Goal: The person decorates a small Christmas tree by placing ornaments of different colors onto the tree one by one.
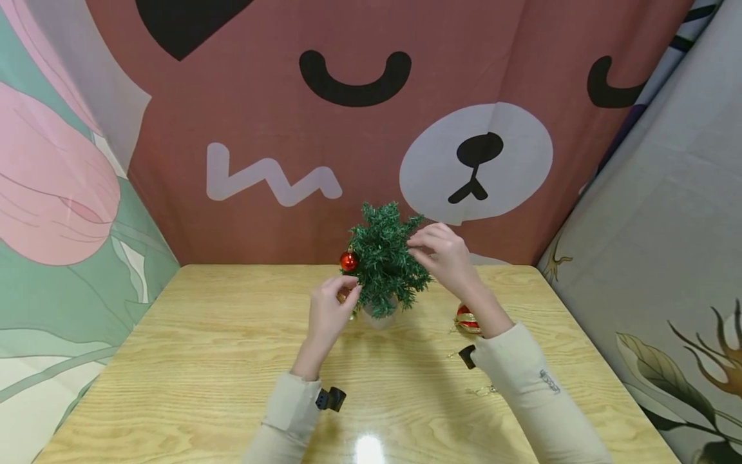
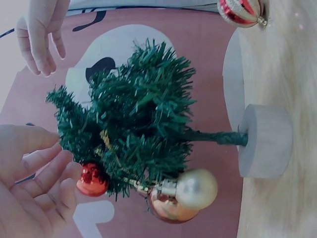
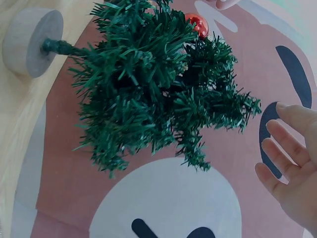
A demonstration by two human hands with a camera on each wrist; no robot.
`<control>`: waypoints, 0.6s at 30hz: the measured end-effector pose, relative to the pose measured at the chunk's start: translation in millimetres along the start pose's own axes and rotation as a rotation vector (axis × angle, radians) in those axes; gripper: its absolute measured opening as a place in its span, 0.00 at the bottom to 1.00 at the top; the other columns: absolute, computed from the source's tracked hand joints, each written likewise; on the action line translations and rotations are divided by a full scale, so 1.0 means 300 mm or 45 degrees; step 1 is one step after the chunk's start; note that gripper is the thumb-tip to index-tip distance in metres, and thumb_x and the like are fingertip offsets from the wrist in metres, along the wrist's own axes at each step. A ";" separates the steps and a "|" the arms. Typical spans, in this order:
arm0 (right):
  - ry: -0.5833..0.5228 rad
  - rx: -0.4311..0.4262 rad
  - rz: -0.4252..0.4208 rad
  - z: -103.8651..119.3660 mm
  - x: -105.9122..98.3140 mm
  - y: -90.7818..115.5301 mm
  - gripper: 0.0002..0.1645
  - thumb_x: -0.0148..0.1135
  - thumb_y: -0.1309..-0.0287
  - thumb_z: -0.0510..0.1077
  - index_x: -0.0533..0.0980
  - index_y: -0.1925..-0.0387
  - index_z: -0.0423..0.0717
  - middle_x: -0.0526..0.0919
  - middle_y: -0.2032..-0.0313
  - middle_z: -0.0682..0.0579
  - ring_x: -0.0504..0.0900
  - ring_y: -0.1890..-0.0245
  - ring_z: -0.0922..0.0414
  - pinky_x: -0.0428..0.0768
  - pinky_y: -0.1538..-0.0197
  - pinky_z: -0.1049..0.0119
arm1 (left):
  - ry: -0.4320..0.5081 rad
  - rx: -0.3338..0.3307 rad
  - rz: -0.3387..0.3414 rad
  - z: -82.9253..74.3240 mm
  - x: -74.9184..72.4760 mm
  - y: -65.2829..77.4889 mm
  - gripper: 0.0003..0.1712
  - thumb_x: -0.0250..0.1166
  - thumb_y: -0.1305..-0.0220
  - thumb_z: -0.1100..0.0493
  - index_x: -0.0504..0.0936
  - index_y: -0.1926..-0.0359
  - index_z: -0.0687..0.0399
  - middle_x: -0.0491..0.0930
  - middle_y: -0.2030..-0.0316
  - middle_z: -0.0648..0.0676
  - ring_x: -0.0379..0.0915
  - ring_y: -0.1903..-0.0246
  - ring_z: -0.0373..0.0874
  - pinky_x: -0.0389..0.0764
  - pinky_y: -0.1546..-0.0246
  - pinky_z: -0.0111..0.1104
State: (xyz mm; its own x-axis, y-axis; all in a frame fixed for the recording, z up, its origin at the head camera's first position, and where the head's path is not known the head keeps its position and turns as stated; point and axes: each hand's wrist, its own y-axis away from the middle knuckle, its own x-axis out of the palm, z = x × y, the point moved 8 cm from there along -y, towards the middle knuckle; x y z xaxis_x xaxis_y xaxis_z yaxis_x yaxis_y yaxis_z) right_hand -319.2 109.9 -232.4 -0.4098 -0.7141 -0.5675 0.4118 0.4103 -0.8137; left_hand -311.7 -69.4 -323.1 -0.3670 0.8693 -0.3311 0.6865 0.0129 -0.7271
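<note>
Standing near the far edge of the light wooden table (image 1: 203, 361), a small artificial tree with dark green tinsel-like needles (image 1: 388, 258) is between the two hands of a person. Its round, pale grey base (image 2: 267, 141) rests upright on the wood.

The left hand (image 1: 329, 309) is at the left side of the tree, with fingers loosely bent and slightly apart, and I see nothing pinched in them. Just beside these fingers hangs a shiny red ball (image 1: 348, 260); whether they touch it, I cannot tell. Lower on the same side hang a pale gold matte ball (image 2: 197, 188) and a shiny copper-coloured ball (image 2: 171, 208), the two overlapping in the left wrist view.

The right hand (image 1: 443, 254) is raised at the upper right side of the tree. Its fingers are relaxed and a little spread, holding nothing, and the right wrist view shows them apart from the branches.

On the table, partly covered by the right forearm, lies a red ball with gold stripes (image 1: 467, 319). Nearer to the person there is a thin golden thread (image 1: 481, 390). Behind everything hangs a reddish-brown cloth with a printed animal face (image 1: 261, 232).
</note>
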 end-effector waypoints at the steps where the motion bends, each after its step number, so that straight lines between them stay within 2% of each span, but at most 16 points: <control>1: 0.002 -0.003 -0.008 -0.002 -0.007 0.011 0.08 0.69 0.61 0.30 0.81 0.72 0.38 0.80 0.70 0.47 0.75 0.65 0.52 0.76 0.68 0.63 | -0.005 0.010 0.009 -0.005 0.005 0.004 0.04 0.65 0.50 0.69 0.82 0.70 0.66 0.79 0.75 0.55 0.73 0.78 0.42 0.71 0.83 0.26; 6: -0.005 0.009 -0.038 -0.025 -0.043 0.072 0.10 0.69 0.62 0.30 0.81 0.72 0.38 0.81 0.70 0.46 0.76 0.64 0.50 0.75 0.63 0.59 | -0.042 0.047 0.059 -0.026 0.031 0.025 0.05 0.65 0.49 0.68 0.83 0.69 0.65 0.81 0.74 0.56 0.75 0.78 0.42 0.74 0.81 0.28; 11: -0.035 0.101 -0.042 -0.063 -0.076 0.134 0.11 0.70 0.64 0.29 0.81 0.72 0.38 0.81 0.69 0.47 0.76 0.63 0.51 0.74 0.60 0.63 | -0.086 0.054 0.126 -0.037 0.065 0.046 0.06 0.66 0.49 0.65 0.84 0.68 0.64 0.82 0.74 0.55 0.75 0.80 0.41 0.74 0.80 0.26; 18: -0.029 0.165 0.002 -0.077 -0.082 0.200 0.12 0.70 0.64 0.29 0.81 0.71 0.38 0.80 0.69 0.46 0.76 0.62 0.50 0.74 0.58 0.58 | -0.149 -0.020 0.264 -0.031 0.117 0.070 0.09 0.67 0.50 0.63 0.83 0.66 0.62 0.82 0.74 0.54 0.74 0.81 0.39 0.73 0.81 0.25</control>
State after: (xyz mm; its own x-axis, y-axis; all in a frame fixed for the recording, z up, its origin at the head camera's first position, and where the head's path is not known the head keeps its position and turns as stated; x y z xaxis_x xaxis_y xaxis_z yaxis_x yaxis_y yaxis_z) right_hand -303.1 165.2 -270.1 -0.3911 -0.7271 -0.5643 0.5148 0.3354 -0.7890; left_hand -304.4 -34.1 -344.2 -0.2871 0.7908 -0.5406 0.7640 -0.1514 -0.6272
